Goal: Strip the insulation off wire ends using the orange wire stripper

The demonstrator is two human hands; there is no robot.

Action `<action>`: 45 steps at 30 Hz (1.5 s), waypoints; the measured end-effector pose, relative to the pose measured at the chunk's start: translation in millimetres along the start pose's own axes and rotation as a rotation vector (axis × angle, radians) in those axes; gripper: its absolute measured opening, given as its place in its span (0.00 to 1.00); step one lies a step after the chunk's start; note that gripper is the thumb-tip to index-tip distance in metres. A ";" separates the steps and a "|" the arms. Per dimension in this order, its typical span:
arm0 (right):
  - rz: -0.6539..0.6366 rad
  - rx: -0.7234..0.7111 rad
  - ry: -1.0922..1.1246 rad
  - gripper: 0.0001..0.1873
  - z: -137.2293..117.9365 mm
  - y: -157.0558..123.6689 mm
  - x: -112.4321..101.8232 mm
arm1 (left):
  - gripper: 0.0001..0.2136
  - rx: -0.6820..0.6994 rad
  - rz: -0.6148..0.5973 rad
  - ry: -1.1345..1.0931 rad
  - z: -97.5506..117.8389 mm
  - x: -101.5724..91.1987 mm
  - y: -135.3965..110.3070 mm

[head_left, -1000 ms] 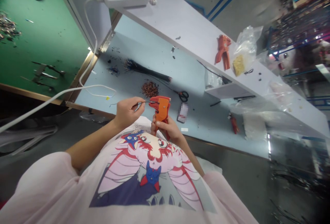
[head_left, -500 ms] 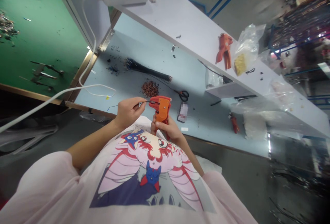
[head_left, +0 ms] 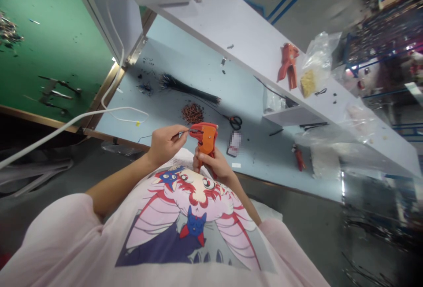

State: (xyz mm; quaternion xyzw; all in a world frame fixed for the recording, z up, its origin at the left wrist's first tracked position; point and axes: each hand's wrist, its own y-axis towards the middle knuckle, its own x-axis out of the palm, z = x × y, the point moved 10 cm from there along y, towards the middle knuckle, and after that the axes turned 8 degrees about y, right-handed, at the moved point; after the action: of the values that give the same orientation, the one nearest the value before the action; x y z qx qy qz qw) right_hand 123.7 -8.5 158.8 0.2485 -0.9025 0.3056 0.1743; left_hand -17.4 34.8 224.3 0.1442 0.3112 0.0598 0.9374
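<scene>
My left hand (head_left: 168, 144) pinches a thin dark wire (head_left: 145, 137), whose tail sticks out to the left past the table's front edge. The wire's other end meets the jaws of an orange and red wire stripper (head_left: 207, 138). Around the stripper's handles my right hand (head_left: 211, 161) is closed, holding the tool upright close to my shirt. Just beyond the jaws lies a heap of small copper-brown scraps (head_left: 192, 113). A long bundle of dark wires (head_left: 190, 89) rests farther back on the light blue table (head_left: 261, 150).
Black-handled scissors (head_left: 235, 122) and a phone (head_left: 234, 144) lie right of the stripper. A raised white shelf (head_left: 251, 40) crosses behind, carrying another red stripper (head_left: 288, 66) and a plastic bag (head_left: 320, 53). A white cable (head_left: 66, 126) hangs across the left side.
The stripper has shifted very slightly left, and its jaws sit a little closer to my left fingers on the wire. Everything else looks the same.
</scene>
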 end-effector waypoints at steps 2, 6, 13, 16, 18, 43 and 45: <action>-0.002 -0.001 -0.006 0.13 0.2 0.2 1.1 | 0.07 -0.006 -0.007 -0.002 -0.4 0.6 -0.4; 0.002 -0.007 -0.004 0.13 1.3 0.3 1.9 | 0.07 -0.012 -0.006 -0.005 -0.4 -0.1 -1.1; -0.018 0.002 -0.027 0.14 4.2 2.2 4.2 | 0.07 -0.018 -0.011 0.000 -2.0 -0.8 -2.2; -0.007 0.012 -0.034 0.14 5.0 2.6 3.3 | 0.07 -0.014 -0.009 0.006 -0.9 -2.1 -2.0; -0.007 0.010 -0.016 0.14 4.5 2.2 3.3 | 0.07 -0.008 0.000 -0.002 -0.3 -3.7 -1.9; -0.027 0.046 0.010 0.16 4.8 0.3 4.1 | 0.07 -0.071 -0.033 -0.059 -9.2 -2.4 -0.5; -0.032 0.041 0.011 0.15 4.3 0.4 4.3 | 0.08 -0.112 -0.036 -0.066 -13.6 -1.9 -1.0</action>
State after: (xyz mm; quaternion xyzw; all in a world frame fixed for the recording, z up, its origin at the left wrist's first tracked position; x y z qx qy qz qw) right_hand 119.2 -12.4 157.4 0.2649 -0.8909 0.3227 0.1789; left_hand -27.0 36.6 214.7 0.0879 0.2790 0.0554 0.9546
